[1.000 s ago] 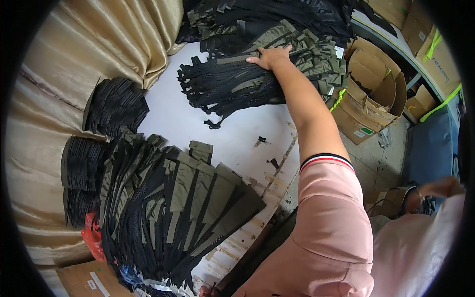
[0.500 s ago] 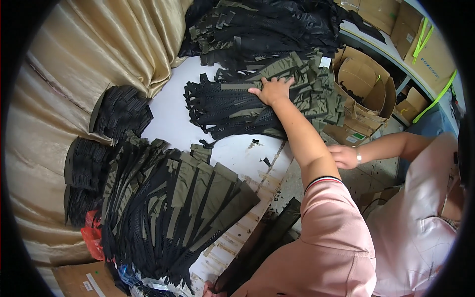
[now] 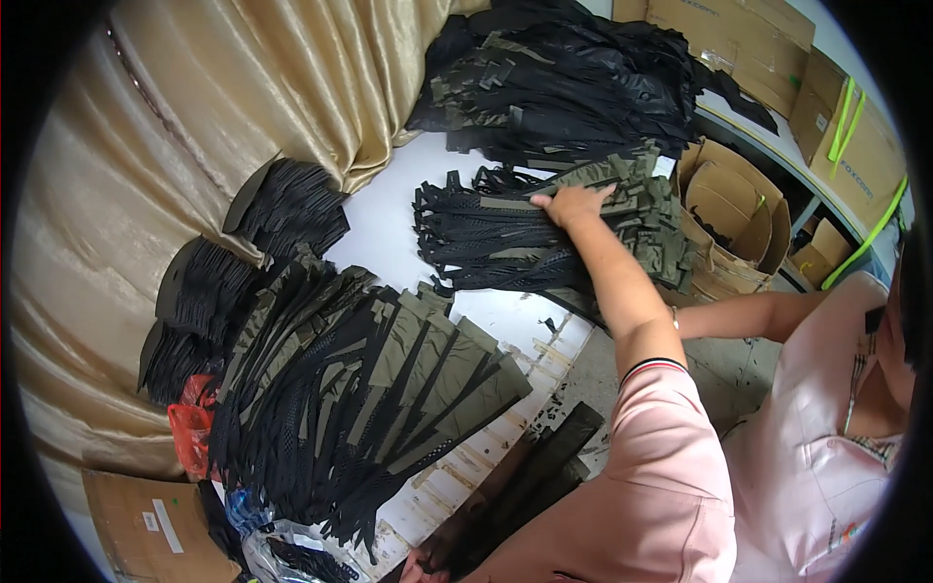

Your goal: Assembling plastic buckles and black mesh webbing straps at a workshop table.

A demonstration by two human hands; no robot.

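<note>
My right hand (image 3: 577, 206) reaches across the table and lies on a pile of olive and black fabric strips (image 3: 505, 229) with mesh parts. Its thumb is stretched to the left and its fingers point away to the right; nothing shows gripped in it. Only a small part of my left hand (image 3: 422, 569) shows at the bottom edge, beside dark fabric, with its fingers mostly cut off. Nearer, to the left, a second pile of similar strips (image 3: 360, 389) lies fanned out over the white table (image 3: 377, 206).
Stacks of black pieces (image 3: 288, 209) line the gold curtain (image 3: 253, 87). A dark heap (image 3: 573, 78) covers the far end. An open carton (image 3: 734, 209) stands beyond the table on the right. Another person's forearm (image 3: 753, 316) passes behind mine. A red bag (image 3: 191, 428) is at left.
The view has shifted, so the table and piles appear farther right. My right hand stays on the far pile, its fingers turned more to the right. The other person's hand is now hidden behind my arm.
</note>
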